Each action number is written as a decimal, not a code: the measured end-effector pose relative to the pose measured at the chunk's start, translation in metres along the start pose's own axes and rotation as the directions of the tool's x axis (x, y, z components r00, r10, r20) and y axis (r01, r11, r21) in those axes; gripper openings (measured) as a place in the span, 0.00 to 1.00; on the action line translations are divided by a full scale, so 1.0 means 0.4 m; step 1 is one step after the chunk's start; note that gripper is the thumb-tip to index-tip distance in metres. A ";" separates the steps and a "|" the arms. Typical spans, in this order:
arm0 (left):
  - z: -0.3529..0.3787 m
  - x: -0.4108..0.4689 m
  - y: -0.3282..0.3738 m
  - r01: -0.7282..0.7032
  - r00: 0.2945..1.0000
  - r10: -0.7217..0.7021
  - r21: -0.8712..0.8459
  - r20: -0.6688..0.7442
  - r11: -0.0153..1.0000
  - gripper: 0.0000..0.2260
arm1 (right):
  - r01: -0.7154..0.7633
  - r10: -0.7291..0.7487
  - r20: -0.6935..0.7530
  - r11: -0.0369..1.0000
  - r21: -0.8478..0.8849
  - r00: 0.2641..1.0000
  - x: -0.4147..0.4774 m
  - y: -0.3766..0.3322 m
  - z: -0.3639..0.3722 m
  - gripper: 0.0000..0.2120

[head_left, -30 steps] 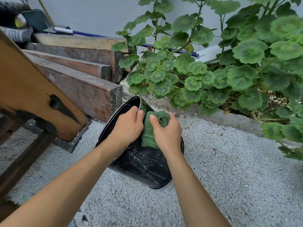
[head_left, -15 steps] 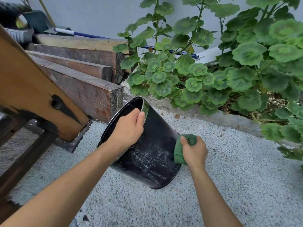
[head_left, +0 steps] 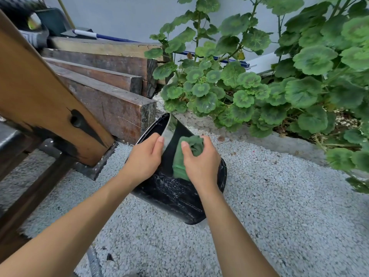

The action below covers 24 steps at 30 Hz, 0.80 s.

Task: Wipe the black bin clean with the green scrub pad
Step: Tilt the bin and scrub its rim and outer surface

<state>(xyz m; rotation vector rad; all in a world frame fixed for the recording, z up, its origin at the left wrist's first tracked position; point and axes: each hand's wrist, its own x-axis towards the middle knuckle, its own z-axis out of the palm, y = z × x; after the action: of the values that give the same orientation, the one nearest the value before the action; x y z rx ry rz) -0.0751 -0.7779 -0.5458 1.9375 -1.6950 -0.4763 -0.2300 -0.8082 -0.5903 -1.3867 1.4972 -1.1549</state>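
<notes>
The right hand (head_left: 200, 165) is closed around the bunched green scrub pad (head_left: 184, 156), pressing it against the outer wall of the black bin (head_left: 175, 192). Its thumb lies over the near side of the pad, and the fingers wrap the crumpled top. Just to its left, the left hand (head_left: 142, 158) grips the bin's rim, thumb on the outside and fingers curled over the edge into the opening. The bin is tilted, its mouth facing up and left and its base resting on the pale gravel (head_left: 279, 206) below the right wrist. The wall under the pad looks wet and streaked. Beyond the left hand, dark wooden beams (head_left: 111, 100) lie stacked, with a slanted brown plank (head_left: 40, 100) further left. Past the right hand, round-leaved green plants (head_left: 269, 86) spread over a concrete kerb.
</notes>
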 end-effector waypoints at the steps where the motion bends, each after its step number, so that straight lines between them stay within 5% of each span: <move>1: -0.008 0.002 -0.010 0.017 1.000 -0.017 0.007 -0.004 1.000 0.17 | -0.038 0.038 -0.002 0.999 -0.032 0.999 0.000 0.032 -0.012 0.10; 5: -0.043 0.012 -0.060 0.113 0.994 -0.113 0.004 -0.008 0.994 0.18 | -0.254 0.249 -0.064 0.963 -0.090 0.966 0.000 0.170 -0.088 0.12; 12: -0.042 -0.025 -0.072 0.094 0.995 -0.094 -0.015 0.015 0.995 0.19 | -0.385 0.373 -0.126 0.918 -0.095 0.919 0.021 0.223 -0.128 0.18; 15: -0.045 -0.015 -0.045 0.080 0.996 -0.079 -0.038 0.038 0.996 0.19 | -0.379 0.376 -0.148 0.925 0.011 0.914 0.002 0.200 -0.117 0.08; 24: -0.006 0.118 0.042 0.192 0.975 -0.193 0.021 0.113 0.981 0.19 | -0.213 0.243 -0.087 0.940 0.267 0.966 0.012 -0.013 -0.023 0.08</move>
<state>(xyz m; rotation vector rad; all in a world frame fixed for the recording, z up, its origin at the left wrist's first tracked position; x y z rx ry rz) -0.0798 -0.8254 -0.5307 2.1293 -1.5870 -0.6630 -0.2376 -0.8119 -0.5825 -0.9581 1.4864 -1.2485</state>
